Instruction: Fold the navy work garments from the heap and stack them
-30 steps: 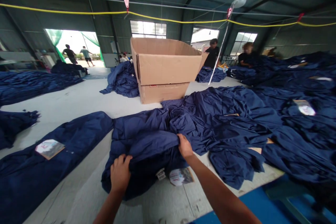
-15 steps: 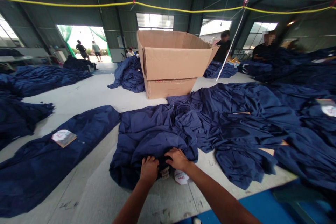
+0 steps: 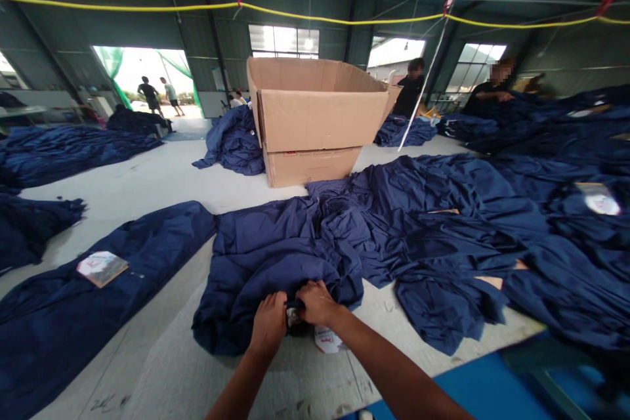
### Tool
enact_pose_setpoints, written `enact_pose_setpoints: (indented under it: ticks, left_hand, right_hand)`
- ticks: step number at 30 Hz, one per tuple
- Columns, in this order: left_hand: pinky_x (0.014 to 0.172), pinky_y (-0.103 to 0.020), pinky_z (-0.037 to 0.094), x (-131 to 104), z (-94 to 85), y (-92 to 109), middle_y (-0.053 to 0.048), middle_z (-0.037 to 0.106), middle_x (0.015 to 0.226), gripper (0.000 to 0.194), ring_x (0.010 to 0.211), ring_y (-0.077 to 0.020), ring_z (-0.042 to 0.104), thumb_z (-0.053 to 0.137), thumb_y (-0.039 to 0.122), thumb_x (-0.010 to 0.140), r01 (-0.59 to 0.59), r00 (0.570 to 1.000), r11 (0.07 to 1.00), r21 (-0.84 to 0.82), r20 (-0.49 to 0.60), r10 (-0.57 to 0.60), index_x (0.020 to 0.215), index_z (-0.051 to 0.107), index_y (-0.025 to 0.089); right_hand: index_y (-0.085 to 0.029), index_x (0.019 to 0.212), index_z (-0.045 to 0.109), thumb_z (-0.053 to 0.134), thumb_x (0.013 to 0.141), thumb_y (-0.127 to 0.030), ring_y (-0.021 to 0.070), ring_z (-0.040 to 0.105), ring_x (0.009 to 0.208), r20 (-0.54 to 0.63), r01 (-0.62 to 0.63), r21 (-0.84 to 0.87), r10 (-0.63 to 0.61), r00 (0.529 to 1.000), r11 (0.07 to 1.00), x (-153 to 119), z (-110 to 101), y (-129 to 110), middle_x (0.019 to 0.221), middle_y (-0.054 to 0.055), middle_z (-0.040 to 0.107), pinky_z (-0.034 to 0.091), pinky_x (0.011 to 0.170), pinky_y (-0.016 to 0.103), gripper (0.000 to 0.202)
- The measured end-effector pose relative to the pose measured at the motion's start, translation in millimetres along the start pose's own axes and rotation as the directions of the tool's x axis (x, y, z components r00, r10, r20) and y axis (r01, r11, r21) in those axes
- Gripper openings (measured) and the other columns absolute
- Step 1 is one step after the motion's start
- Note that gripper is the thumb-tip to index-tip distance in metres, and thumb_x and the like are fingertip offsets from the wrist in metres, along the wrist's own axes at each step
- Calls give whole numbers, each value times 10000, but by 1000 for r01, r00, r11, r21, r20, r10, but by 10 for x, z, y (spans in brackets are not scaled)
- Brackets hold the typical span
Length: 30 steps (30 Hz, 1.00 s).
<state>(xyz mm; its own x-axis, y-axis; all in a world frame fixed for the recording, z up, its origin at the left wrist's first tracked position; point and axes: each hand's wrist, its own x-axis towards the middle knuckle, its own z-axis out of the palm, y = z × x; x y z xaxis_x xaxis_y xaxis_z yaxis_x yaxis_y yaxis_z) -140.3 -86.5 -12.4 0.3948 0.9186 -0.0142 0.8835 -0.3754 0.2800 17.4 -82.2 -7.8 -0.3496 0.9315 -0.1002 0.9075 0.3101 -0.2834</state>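
"How are the hands now?"
"The left hand (image 3: 269, 323) and right hand (image 3: 317, 303) are nearly together, fingers curled over the near edge of the navy garment (image 3: 275, 259), pinching its cloth. That garment lies on the near side of the cardboard box (image 3: 322, 121)."
"And a second ago?"
"Well apart, lifting a flap over a dark opening. That flap is down now, and the printed card (image 3: 327, 341) beside the garment is partly covered by the right arm."
"Where's the room?"
"Pale tabletop (image 3: 167, 170) spreads left of the box, and a strip shows nearer than the garment."
"Edges?"
"The table's edge slants along the near right of the box, blue beyond it. Crumpled garments (image 3: 433, 190) crowd the box's right; a long navy garment (image 3: 157, 243) stretches to its near left."
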Motion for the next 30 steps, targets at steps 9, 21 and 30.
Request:
enact_pose_setpoints:
  ticks: [9, 21, 30]
  left_hand:
    - [825, -339, 398, -44, 17, 26, -83, 624, 1056, 355, 991, -230, 559, 473, 96, 710, -9, 973, 997, 75, 231, -9, 1025, 590, 212]
    - [1039, -583, 201, -45, 178, -91, -66, 261, 1497, 701, 1347, -348, 217, 583, 312, 743, 121, 991, 979, 162, 40, -129, 1387, 309, 347]
    - [996, -507, 308, -15, -30, -177, -96, 519, 1313, 389, 1220, -308, 424, 458, 326, 807, 54, 964, 998, 43, 258, -63, 1168, 599, 299]
  right_hand:
    - [-181, 993, 600, 567, 741, -265, 226, 541, 984, -28, 8, 10, -8, 1000, 1000, -138, 257, -3, 1014, 81, 637, 362, 890, 346, 268]
    - [-302, 1411, 290, 570, 721, -391, 329, 87, 1369, -30, -346, 40, 347, 937, 937, -242, 217, 591, 1517, 23, 197, 89, 1072, 491, 749]
    - [-268, 1302, 475, 444, 825, -465, 336, 301, 1267, -12, -346, 44, 347, 938, 937, -350, 206, 615, 1406, 68, 400, 240, 1005, 475, 516]
